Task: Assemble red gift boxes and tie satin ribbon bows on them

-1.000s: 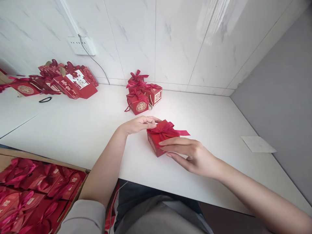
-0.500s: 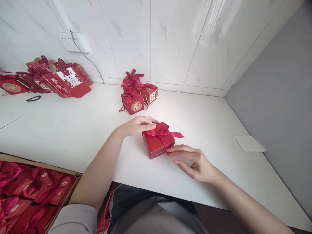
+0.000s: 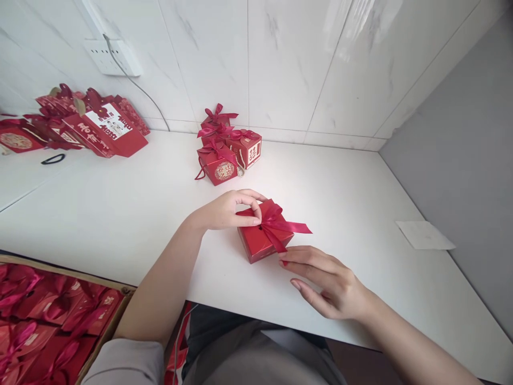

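Item under inspection: a red gift box (image 3: 250, 240) on the desk (image 3: 160, 187), resting flat between the two hands.

Change noted: half a second ago the left hand (image 3: 227, 212) had its thumb at the box's far left corner. It has since moved inward over the top, and its thumb and forefinger now meet at the knot of the ribbon bow (image 3: 274, 212), apparently pinching it.

Right hand (image 3: 331, 280): its fingertips, earlier against the box's near face, are now just off it, at the end of the ribbon tail (image 3: 276, 241). The thumb stands apart. Red shows between two fingers; whether they clamp the ribbon cannot be told.

Assessment: handling appears to have passed from the box's body to its bow.

Surroundings: smaller red boxes (image 3: 216, 164) stand beyond the gift box, toward the wall.
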Tool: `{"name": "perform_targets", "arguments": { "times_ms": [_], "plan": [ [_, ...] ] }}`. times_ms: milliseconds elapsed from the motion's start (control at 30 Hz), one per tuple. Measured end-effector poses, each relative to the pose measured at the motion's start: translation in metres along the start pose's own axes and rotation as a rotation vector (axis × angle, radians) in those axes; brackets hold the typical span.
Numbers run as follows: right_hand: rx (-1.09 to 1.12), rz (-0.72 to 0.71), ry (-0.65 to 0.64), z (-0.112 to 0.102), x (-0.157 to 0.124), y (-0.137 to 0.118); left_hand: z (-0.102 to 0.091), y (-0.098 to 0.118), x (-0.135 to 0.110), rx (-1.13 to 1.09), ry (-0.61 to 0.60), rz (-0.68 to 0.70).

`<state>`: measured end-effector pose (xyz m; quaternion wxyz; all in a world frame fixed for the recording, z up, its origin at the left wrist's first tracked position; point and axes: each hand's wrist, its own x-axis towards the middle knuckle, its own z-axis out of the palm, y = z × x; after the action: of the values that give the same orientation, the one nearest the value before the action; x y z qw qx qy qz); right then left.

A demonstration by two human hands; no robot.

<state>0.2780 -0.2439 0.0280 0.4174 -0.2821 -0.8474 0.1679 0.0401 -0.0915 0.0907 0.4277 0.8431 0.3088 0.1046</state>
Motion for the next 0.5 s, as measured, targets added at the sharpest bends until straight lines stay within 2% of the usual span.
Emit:
{"name": "perform_targets", "arguments": {
  "times_ms": [200, 300, 500],
  "plan": [
    [0.077, 0.101, 0.008, 0.006, 0.002, -0.001, 0.005, 0.002, 0.001, -0.014, 0.014, 0.031],
    [0.157, 0.163, 0.055, 0.010, 0.004, -0.004, 0.008, 0.004, 0.002, -0.007, 0.028, 0.042],
    [0.371, 0.409, 0.110, 0.009, 0.009, -0.003, 0.013, 0.004, 0.003, 0.010, 0.047, 0.046]
  ]
}}
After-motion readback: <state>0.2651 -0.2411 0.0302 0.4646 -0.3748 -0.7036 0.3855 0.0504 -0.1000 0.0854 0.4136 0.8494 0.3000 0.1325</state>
